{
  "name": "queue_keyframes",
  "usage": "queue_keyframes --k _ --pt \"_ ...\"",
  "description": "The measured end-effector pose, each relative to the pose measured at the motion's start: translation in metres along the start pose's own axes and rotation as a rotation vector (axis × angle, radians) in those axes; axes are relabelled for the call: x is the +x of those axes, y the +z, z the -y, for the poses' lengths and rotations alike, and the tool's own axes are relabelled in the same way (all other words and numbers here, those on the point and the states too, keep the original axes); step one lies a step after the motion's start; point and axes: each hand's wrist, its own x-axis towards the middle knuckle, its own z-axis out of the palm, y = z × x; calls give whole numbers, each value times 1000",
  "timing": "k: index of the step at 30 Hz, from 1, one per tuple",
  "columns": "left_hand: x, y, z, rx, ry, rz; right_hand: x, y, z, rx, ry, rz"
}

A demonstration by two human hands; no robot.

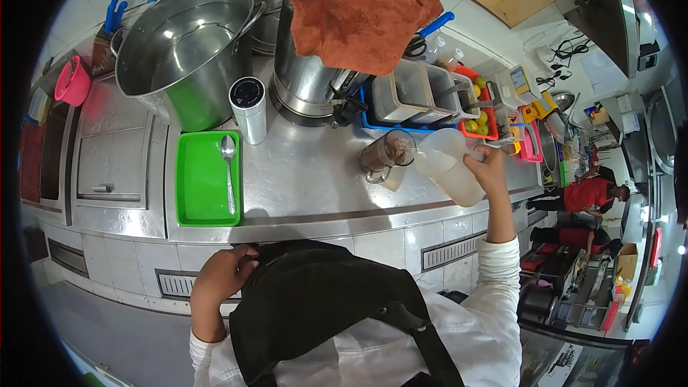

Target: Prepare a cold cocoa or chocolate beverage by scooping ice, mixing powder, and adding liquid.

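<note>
My right hand (486, 169) grips the handle of a translucent plastic pitcher (454, 174), which is tilted with its mouth at the rim of a glass mug (379, 156). The mug holds a brown drink and stands on the steel counter (312, 172). My left hand (223, 277) is near my dark apron (322, 301), its fingers curled; whether it holds the apron's edge is unclear. A green tray (207, 183) with a metal spoon (228, 172) on it lies left of the mug. Behind the tray stands a white tumbler (249, 118) with a dark lid.
A large steel pot (188, 75) stands at the back left. An urn with a tap (301, 80), draped with an orange cloth (349, 16), is behind the mug. To its right are plastic bins (403, 91) and a red basket of citrus fruit (478, 123). Two co-workers (583, 193) are farther right.
</note>
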Motion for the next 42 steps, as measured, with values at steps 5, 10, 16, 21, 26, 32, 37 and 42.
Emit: queue_keyframes --k 5,10,16,21,26,32,37,42 --pt "2 -1 0 -33 31 -29 0 -2 1 6 42 20" --pt "1 -2 2 -20 19 -50 -1 -2 5 -33 30 10" --pt "0 3 9 -48 42 -80 -2 -2 15 -81 -6 12" --pt "-2 1 6 -59 33 -85 -2 -2 11 -58 -4 -16" --pt "-5 4 8 -54 44 -103 -3 -3 18 -63 -4 -22" --pt "-7 4 7 -55 69 -110 -3 -6 10 -85 -29 -29" --pt "-9 4 7 -46 51 -99 -7 -6 11 -46 -17 -20" --pt "-11 4 7 -48 55 -93 -9 -5 6 -52 10 -29"
